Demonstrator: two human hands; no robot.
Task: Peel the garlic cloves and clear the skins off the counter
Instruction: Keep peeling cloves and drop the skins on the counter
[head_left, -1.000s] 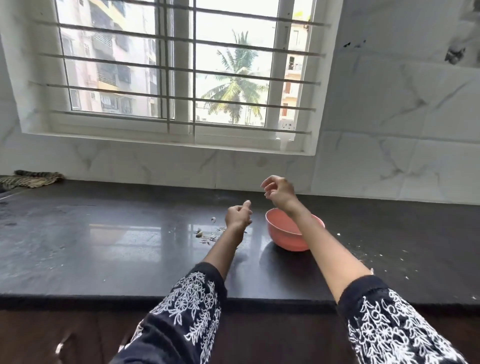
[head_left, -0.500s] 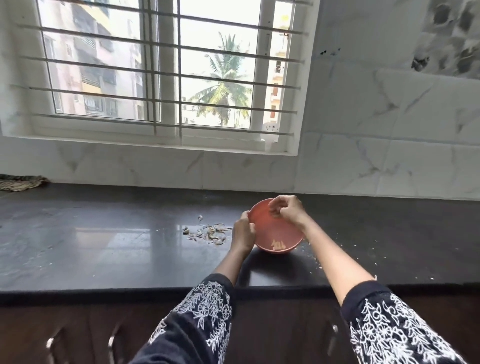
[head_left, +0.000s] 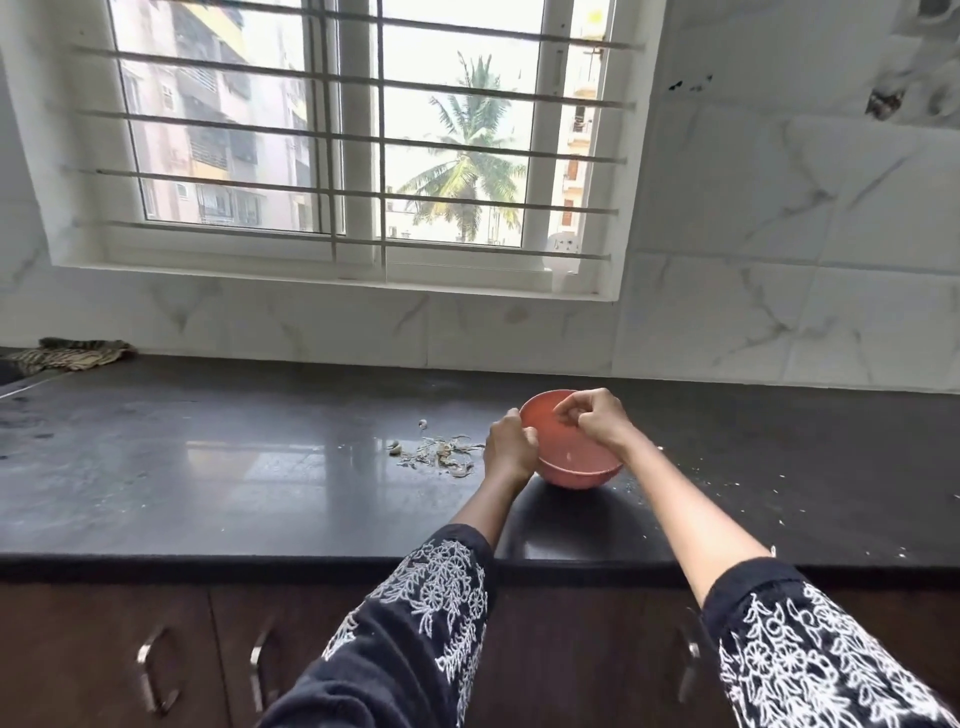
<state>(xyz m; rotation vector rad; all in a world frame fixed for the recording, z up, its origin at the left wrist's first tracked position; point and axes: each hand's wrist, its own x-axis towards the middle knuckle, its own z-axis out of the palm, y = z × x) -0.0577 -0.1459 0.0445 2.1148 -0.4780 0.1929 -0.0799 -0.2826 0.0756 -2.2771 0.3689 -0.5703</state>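
A salmon-pink bowl (head_left: 576, 470) stands on the black counter (head_left: 260, 467), tipped toward me. My left hand (head_left: 509, 449) grips its left rim. My right hand (head_left: 597, 421) reaches into the bowl from the right, fingers curled and fingertips pinched together on what looks like a small garlic clove, mostly hidden by the fingers. A small pale bit (head_left: 569, 457) lies on the bowl's inner wall. A loose pile of garlic skins (head_left: 439, 454) lies on the counter just left of the bowl, close to my left hand.
Small white flecks (head_left: 727, 486) dot the counter to the right of the bowl. A striped cloth (head_left: 70, 356) lies at the far left against the marble wall. Cabinet doors with metal handles (head_left: 153, 675) run below the counter's front edge.
My right hand has come down from above the bowl into it. My left hand moved right from the skins, took the rim and tipped the bowl toward me.
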